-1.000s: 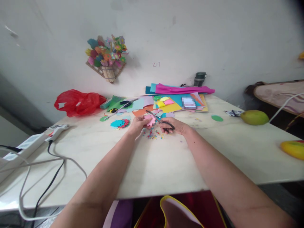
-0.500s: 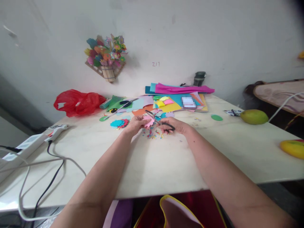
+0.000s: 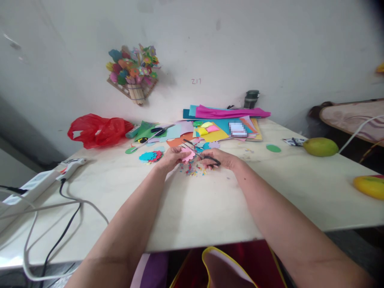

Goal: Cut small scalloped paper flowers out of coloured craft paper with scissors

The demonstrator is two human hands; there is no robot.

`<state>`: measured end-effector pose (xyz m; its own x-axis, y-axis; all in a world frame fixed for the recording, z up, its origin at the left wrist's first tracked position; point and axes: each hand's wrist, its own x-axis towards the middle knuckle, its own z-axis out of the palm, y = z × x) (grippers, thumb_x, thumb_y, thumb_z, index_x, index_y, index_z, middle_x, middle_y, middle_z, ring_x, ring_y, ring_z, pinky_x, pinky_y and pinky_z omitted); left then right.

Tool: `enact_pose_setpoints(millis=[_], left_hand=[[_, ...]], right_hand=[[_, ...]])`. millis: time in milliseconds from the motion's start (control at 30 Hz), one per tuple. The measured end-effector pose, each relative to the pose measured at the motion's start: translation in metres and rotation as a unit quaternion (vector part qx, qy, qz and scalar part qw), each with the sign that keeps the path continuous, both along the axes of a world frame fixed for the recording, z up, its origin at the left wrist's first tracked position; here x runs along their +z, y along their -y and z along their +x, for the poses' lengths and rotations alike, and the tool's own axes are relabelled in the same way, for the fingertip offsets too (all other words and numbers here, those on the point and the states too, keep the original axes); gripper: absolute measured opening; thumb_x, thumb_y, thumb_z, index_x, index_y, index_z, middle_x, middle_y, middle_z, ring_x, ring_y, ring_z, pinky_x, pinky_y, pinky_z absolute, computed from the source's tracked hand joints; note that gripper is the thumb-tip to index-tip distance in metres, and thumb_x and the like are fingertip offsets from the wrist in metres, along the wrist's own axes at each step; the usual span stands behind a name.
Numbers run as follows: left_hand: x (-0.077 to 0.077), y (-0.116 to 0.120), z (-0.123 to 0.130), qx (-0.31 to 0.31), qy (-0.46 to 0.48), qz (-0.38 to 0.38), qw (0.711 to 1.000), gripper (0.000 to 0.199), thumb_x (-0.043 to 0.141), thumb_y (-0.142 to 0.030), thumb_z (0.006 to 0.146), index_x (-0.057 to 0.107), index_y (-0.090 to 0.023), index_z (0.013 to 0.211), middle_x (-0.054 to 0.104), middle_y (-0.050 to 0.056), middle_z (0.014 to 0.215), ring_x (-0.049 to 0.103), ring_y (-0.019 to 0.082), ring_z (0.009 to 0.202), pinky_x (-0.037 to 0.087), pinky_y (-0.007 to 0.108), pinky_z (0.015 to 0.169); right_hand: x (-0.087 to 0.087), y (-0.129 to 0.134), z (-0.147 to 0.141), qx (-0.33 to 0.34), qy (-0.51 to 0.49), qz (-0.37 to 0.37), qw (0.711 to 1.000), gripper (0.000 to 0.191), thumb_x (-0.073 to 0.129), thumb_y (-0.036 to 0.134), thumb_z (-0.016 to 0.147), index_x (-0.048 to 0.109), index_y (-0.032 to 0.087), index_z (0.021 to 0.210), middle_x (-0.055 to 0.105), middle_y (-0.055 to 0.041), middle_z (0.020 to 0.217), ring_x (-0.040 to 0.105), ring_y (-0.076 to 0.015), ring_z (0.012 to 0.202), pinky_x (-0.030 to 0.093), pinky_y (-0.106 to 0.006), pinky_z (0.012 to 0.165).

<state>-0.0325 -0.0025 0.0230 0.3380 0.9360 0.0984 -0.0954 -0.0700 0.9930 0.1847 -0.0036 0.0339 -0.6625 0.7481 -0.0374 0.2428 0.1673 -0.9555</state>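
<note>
Between its fingers my left hand (image 3: 171, 157) pinches a pink scalloped paper flower (image 3: 188, 154). My right hand (image 3: 216, 157) is closed round the dark handles of a pair of scissors (image 3: 211, 161). The scissors' parted blades reach left to the edge of the pink flower. Under both hands lie many tiny coloured paper scraps (image 3: 192, 169). To the left of my left hand rests a stack of scalloped paper pieces (image 3: 148, 156), blue over red. Blue and lilac cut pieces (image 3: 213, 145) lie just beyond my right hand.
Coloured paper sheets (image 3: 222, 132) and a phone (image 3: 238, 129) lie at the back, with a second pair of scissors (image 3: 159, 131) and a red plastic bag (image 3: 96, 130) further left. A power strip (image 3: 39, 181) with cables is at left. A green disc (image 3: 273, 148) and a mango (image 3: 321, 147) are at right.
The scissor blades have opened slightly wider at the pink flower's edge, and the flower has turned a little in my left hand. Both arms stay nearly still.
</note>
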Motion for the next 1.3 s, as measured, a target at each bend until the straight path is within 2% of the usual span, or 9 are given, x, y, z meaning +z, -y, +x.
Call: enact_pose_setpoints(millis=[433, 700, 867, 1067, 1300], left_hand=[[-0.003, -0.002, -0.002, -0.008, 0.012, -0.008, 1.0, 0.027, 0.08, -0.032, 0.059, 0.064, -0.012, 0.065, 0.06, 0.001, 0.055, 0.05, 0.008, 0.044, 0.04, 0.021, 0.044], [0.001, 0.001, 0.0, 0.002, 0.032, -0.017, 0.999, 0.03, 0.082, -0.032, 0.054, 0.062, -0.011, 0.061, 0.059, 0.001, 0.051, 0.051, 0.008, 0.041, 0.04, 0.02, 0.042], [-0.001, -0.001, 0.0, 0.015, 0.036, -0.028, 0.999, 0.028, 0.081, -0.029, 0.056, 0.061, -0.011, 0.059, 0.06, 0.001, 0.052, 0.051, 0.007, 0.039, 0.04, 0.019, 0.041], [-0.001, 0.0, 0.003, 0.026, 0.054, -0.036, 0.998, 0.026, 0.082, -0.026, 0.056, 0.063, -0.01, 0.062, 0.061, 0.002, 0.053, 0.052, 0.007, 0.041, 0.04, 0.019, 0.041], [-0.004, -0.001, 0.004, 0.021, 0.049, -0.031, 0.998, 0.028, 0.081, -0.03, 0.058, 0.064, -0.009, 0.065, 0.062, 0.003, 0.056, 0.055, 0.009, 0.045, 0.044, 0.019, 0.043]], right_hand=[[0.001, 0.003, -0.002, -0.006, -0.008, -0.007, 1.0, 0.03, 0.075, 0.034, 0.062, 0.061, 0.012, 0.078, 0.051, 0.0062, 0.054, 0.043, -0.0032, 0.041, 0.029, -0.016, 0.037], [0.002, 0.005, -0.005, -0.013, -0.029, -0.022, 0.999, 0.019, 0.07, 0.026, 0.065, 0.059, 0.012, 0.072, 0.05, 0.0057, 0.052, 0.041, -0.0035, 0.04, 0.029, -0.017, 0.038], [0.006, 0.009, -0.008, -0.039, -0.037, -0.042, 0.998, 0.013, 0.065, 0.023, 0.068, 0.059, 0.013, 0.07, 0.049, 0.005, 0.048, 0.041, -0.0045, 0.038, 0.03, -0.017, 0.036], [0.0, 0.005, -0.009, -0.047, -0.034, -0.025, 0.998, 0.022, 0.073, 0.028, 0.064, 0.06, 0.013, 0.074, 0.052, 0.005, 0.05, 0.044, -0.0046, 0.038, 0.026, -0.016, 0.034], [-0.001, 0.005, -0.012, -0.063, -0.063, -0.067, 0.994, 0.02, 0.072, 0.025, 0.064, 0.058, 0.013, 0.073, 0.051, 0.0056, 0.049, 0.043, -0.0043, 0.037, 0.03, -0.016, 0.035]])
